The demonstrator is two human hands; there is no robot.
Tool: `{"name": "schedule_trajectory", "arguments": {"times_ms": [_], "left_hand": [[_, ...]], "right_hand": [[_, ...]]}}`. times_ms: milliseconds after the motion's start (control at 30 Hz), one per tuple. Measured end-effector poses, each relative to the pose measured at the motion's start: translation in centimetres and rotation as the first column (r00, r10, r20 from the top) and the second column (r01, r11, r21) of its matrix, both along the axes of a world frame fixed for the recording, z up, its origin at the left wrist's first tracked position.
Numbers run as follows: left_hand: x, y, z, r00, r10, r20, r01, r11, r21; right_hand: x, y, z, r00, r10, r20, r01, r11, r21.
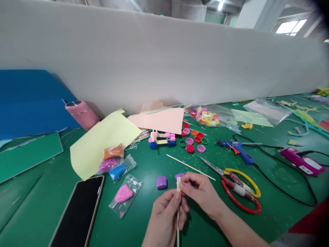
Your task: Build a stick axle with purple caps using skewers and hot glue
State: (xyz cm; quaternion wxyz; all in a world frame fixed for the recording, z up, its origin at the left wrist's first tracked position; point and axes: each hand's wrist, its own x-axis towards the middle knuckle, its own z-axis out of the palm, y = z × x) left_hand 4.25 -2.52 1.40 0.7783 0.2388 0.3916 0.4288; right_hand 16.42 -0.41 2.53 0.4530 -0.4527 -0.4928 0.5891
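A long white partition (164,61) runs left to right along the far side of the green table (151,166). Over its top I can see grey ceiling (232,3), a glowing lamp (220,5), a small green sign (161,14) near the middle, a pale pillar (250,13) and, farther right, a bright paned window (291,26).

Phone (78,212)'s over on the left, little bags (124,194) right of it, some partly on a sheet of paper (87,154). Stick model (161,140)'s well behind the left hand (164,214), loose caps (190,148) just to its right. Scissors (223,173) lie right of the right hand (202,192), glue gun (239,150) behind them.
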Motion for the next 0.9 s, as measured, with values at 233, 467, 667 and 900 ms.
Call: {"name": "schedule_trajectory", "arguments": {"times_ms": [233, 467, 667, 900], "left_hand": [[0.0, 0.1, 0.1, 1.000, -0.001, 0.001, 0.001, 1.000, 0.001], [0.2, 0.0, 0.2, 1.000, 0.011, -0.004, -0.011, 1.000, 0.001], [0.2, 0.1, 0.4, 1.000, 0.007, 0.027, -0.006, 0.999, -0.034], [0.1, 0.2, 0.6, 0.990, 0.006, 0.144, 0.014, 0.991, -0.136]], "right_hand": [[-0.1, 0.1, 0.0, 1.000, 0.011, -0.014, -0.011, 1.000, -0.017], [-0.3, 0.1, 0.1, 1.000, 0.004, -0.005, -0.004, 0.999, -0.046], [-0.4, 0.6, 0.1, 0.998, -0.056, 0.035, 0.059, 0.994, -0.090], [-0.4, 1.3, 0.3, 0.991, -0.122, 0.047, 0.127, 0.984, -0.128]]}}
